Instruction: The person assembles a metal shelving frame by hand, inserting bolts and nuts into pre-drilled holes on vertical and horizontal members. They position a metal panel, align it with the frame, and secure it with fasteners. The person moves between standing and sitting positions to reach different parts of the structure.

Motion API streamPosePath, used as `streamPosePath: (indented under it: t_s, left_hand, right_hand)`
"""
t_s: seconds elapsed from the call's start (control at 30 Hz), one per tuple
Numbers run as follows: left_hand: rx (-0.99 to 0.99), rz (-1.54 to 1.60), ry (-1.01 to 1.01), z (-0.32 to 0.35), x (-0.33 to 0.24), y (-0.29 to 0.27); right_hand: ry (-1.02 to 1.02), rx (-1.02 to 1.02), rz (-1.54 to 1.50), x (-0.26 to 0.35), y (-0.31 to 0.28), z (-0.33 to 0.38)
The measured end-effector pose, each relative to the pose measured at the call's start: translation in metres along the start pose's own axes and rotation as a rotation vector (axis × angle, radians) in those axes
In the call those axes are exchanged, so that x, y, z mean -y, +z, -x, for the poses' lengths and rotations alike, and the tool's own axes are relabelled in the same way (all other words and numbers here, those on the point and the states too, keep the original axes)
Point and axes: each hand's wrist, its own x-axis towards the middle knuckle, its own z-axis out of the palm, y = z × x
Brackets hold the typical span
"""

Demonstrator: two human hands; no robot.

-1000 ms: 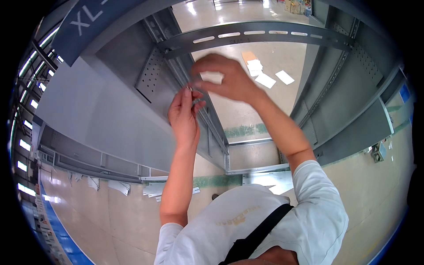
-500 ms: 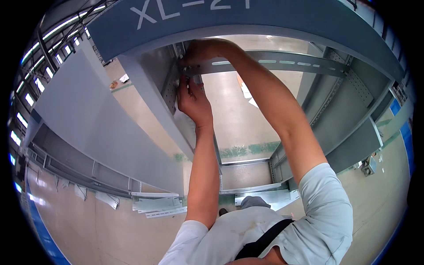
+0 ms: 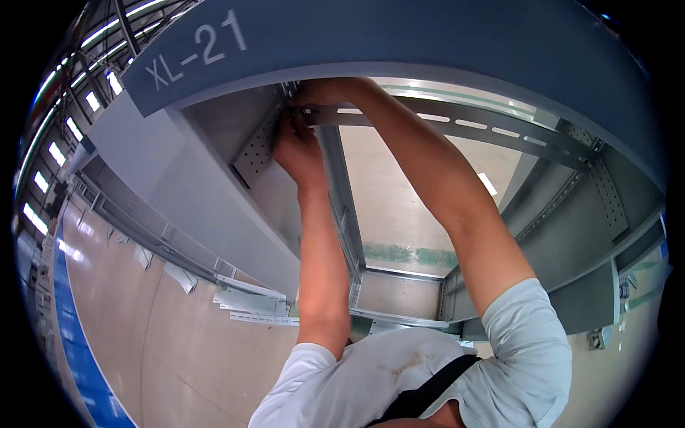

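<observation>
Cabinet (image 3: 428, 36) holds slotted bar (image 3: 481, 135), left hand (image 3: 301, 155) and right hand (image 3: 332, 91) — grip of fingers (image 3: 302, 130) unclear.

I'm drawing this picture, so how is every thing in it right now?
Slotted bar: spanning the cabinet frame
Left hand: raised near bar's left end, grip hidden
Right hand: there too, fingers mostly hidden
Cabinet frame: open through, floor showing
Shirt: stained

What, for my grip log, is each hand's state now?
Left hand: by the slotted bar; open or closed cannot be told.
Right hand: there too, shadowed; cannot be told.
</observation>
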Motion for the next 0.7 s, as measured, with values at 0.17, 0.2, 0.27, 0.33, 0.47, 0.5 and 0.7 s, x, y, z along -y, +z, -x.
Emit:
streamPosePath:
  t_s: [0.17, 0.2, 0.27, 0.33, 0.47, 0.5, 0.7]
  left_hand:
    - [-0.004, -0.176, 0.139, -0.007, 0.001, -0.001]
    - [-0.002, -0.186, 0.134, -0.008, 0.000, 0.000]
    - [-0.008, -0.194, 0.132, -0.007, -0.002, 0.000]
    - [-0.023, -0.191, 0.139, -0.004, -0.003, -0.001]
    - [-0.041, -0.174, 0.168, -0.003, -0.009, 0.001]
    - [-0.043, -0.161, 0.177, -0.002, -0.008, 0.001]
    - [-0.049, -0.186, 0.155, -0.002, 0.004, -0.001]
  right_hand:
    - [0.059, 0.064, -0.046, 0.004, 0.000, 0.000]
    - [0.055, 0.021, -0.067, 0.002, 0.002, 0.000]
    - [0.053, -0.051, -0.101, 0.000, 0.005, 0.002]
    - [0.057, -0.089, -0.118, 0.000, 0.006, 0.007]
    - [0.103, 0.076, -0.136, 0.005, -0.003, 0.005]
    - [0.106, 0.102, -0.141, 0.006, -0.002, 0.005]
    - [0.024, -0.058, -0.127, 0.004, 0.008, 0.002]
